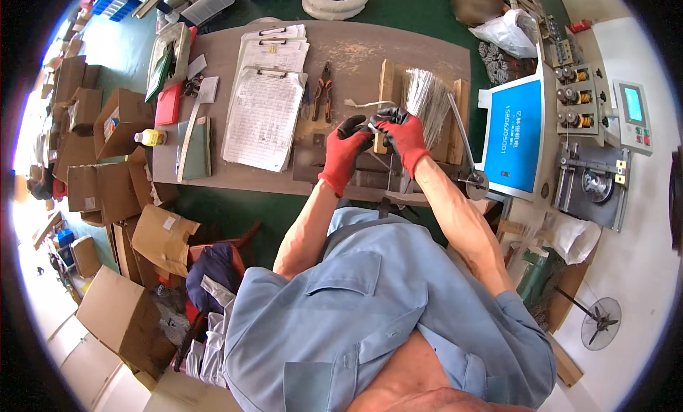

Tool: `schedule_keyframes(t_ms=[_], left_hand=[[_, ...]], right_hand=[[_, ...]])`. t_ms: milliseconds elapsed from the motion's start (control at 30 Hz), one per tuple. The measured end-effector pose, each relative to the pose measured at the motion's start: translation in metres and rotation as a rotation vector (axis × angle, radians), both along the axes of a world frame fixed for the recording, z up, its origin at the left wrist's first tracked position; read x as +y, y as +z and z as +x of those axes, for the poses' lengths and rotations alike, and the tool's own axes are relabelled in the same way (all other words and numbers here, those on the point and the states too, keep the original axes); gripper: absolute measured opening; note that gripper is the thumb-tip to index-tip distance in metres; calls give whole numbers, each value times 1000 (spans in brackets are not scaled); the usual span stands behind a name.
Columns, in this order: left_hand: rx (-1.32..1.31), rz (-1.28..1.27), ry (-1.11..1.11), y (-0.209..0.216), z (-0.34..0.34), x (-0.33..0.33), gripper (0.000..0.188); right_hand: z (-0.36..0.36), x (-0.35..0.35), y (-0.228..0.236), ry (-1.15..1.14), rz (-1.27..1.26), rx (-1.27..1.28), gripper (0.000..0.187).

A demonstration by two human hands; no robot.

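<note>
My left hand (344, 150) and my right hand (404, 137) wear red gloves with black fingers. They meet at the near side of the table, fingertips pinched close together. A small whitish bit (373, 127) shows between them, too small to name. Just beyond the hands lies a thin pale strip (368, 104). Close to my right hand, a bundle of thin silvery wires or rods (425, 103) rests between two wooden blocks, the left one (385, 85) and the right one (461, 120). Pliers (322, 92) with orange-and-black handles lie left of the hands.
Clipboards with papers (262, 117), a green folder (203, 145), a ruler (189, 138) and a red box (168, 104) lie on the table's left. A metal rod (462, 131) slants at the right, beside a blue panel (514, 138) and machinery (596, 184). Cardboard boxes (117, 191) stand left.
</note>
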State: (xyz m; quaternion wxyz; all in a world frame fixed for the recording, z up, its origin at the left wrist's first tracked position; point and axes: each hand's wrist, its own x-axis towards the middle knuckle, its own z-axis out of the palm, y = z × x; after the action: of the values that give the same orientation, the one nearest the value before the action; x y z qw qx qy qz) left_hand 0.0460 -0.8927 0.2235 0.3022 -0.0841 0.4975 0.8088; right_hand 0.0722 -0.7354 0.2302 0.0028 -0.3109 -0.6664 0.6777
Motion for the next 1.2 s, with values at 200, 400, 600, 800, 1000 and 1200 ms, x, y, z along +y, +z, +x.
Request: schedule_keyframes(t_ms=[200, 400, 600, 800, 1000, 1200], left_hand=[[33, -81, -22, -2, -5, 8, 38], [104, -221, -32, -11, -13, 18, 38], [292, -355, 1, -29, -42, 21, 32], [703, -1143, 3, -49, -104, 52, 44], [836, -1253, -107, -92, -133, 80, 43], [861, -1197, -184, -105, -130, 94, 50]], right_hand=[[4, 3, -19, -23, 91, 45, 26], [4, 3, -22, -61, 140, 2, 23], [10, 25, -37, -267, -206, -20, 24], [56, 52, -6, -218, -316, 3, 20], [134, 76, -5, -357, -215, 67, 22], [192, 94, -26, -460, -165, -28, 22]])
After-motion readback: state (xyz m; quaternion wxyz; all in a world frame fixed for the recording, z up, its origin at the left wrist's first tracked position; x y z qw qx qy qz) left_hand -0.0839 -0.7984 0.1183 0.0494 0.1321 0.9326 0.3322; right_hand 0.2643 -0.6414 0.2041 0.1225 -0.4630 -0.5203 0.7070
